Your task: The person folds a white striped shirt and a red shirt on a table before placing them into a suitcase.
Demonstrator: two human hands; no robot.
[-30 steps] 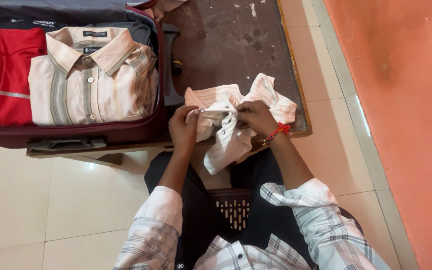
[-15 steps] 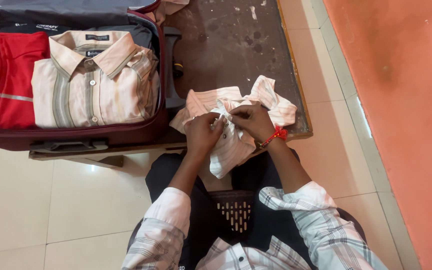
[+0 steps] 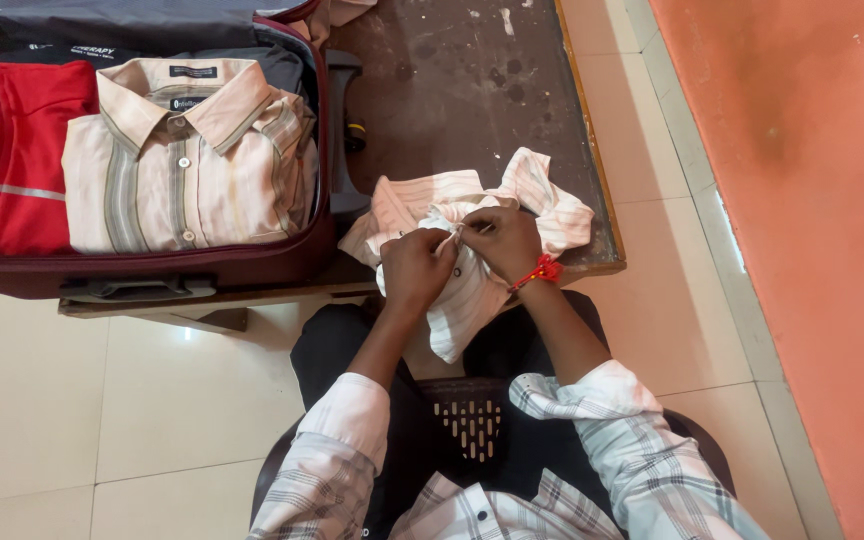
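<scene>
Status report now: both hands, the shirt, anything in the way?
Left hand and right hand both pinch the striped shirt at its button placket. Shirt crumpled on table edge. Nothing blocks; open suitcase sits left.

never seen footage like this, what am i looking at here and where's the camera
There is no machine here, only a person's two bare hands. The one picture comes from a camera worn on that person's head, looking down, so the checked sleeves at the bottom are their own arms. The left hand and the right hand, which has a red thread bracelet at the wrist, both pinch a crumpled pale striped shirt at the edge of a dark wooden table. Part of it hangs over the edge. To the left lies an open maroon suitcase with a folded striped shirt and a red garment inside.
</scene>
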